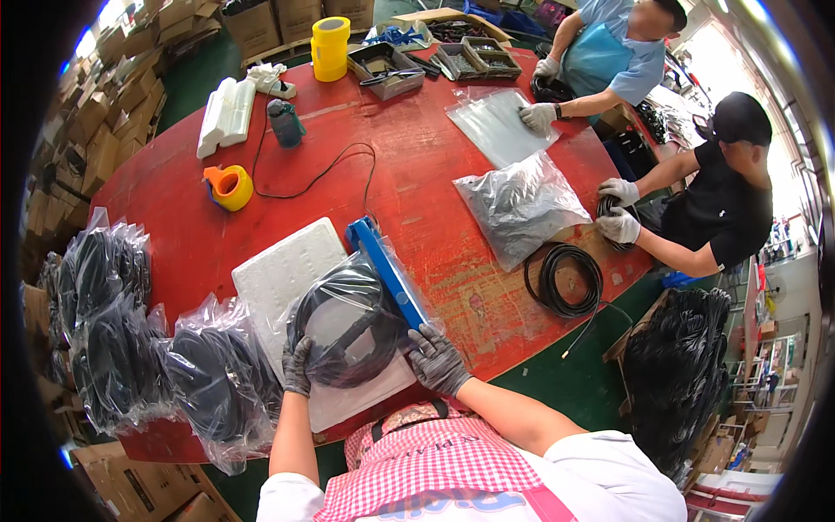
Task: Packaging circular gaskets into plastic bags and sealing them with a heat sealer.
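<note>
In front of me lies a clear plastic bag [320, 294] with a coiled black cable [389, 335] inside, resting on a white foam board [291, 257]. My left hand [297, 365], in a grey glove, is closed on the bag's left edge. Along the bag's right side runs a long blue bar-shaped bag sealer [387, 270]. My right hand [437, 358], also gloved, has its fingers curled over the sealer's near end, by the bag's film. A thin black cord [372, 178] leads from the sealer's far end across the red table [174, 196].
Bagged cable coils [209, 374] crowd the left edge. Yellow tape [230, 188], a bottle [285, 123] and parts trays [477, 59] stand farther back. A full bag [522, 207] and loose cable coil [564, 280] lie right. Two gloved co-workers [731, 191] handle things at the right edge.
</note>
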### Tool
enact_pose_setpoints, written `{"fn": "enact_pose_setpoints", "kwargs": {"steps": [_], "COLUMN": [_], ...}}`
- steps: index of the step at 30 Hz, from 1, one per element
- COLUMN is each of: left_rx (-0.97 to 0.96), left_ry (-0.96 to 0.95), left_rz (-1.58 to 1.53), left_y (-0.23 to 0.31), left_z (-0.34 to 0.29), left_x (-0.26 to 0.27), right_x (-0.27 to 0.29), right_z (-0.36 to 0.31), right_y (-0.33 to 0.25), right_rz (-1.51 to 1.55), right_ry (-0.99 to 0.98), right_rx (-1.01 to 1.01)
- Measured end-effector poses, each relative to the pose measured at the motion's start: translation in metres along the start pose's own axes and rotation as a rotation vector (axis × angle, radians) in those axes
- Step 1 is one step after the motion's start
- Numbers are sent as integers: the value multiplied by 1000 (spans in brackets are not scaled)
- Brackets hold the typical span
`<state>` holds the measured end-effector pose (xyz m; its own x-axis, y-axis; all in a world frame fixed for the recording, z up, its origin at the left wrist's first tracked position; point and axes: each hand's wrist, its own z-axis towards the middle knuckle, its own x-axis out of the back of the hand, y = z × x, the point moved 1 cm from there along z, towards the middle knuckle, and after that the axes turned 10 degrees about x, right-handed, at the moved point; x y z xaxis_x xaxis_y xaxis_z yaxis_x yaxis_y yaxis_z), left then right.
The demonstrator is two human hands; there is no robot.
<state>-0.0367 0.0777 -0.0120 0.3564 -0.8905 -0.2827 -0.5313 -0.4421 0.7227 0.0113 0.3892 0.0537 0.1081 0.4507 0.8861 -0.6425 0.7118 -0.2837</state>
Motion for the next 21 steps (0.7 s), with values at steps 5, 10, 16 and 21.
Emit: {"fn": "enact_pose_setpoints", "kwargs": {"steps": [5,10,16,21], "left_rx": [38,-28,-24,-69], "left_ry": [24,20,30,22], "left_rz": [-14,40,58,118], "left_y": [0,-7,-13,-21], "left_z": [0,7,14,26], "left_x": [-1,9,17,29], "right_x": [0,3,0,-2], "right_z": [-1,2,-1,-3], "right_y": [-1,-3,0,1], "right_rz": [-12,-5,0,10], "right_ry": [23,43,49,63], "right_rx": [-5,-3,-7,-4]}}
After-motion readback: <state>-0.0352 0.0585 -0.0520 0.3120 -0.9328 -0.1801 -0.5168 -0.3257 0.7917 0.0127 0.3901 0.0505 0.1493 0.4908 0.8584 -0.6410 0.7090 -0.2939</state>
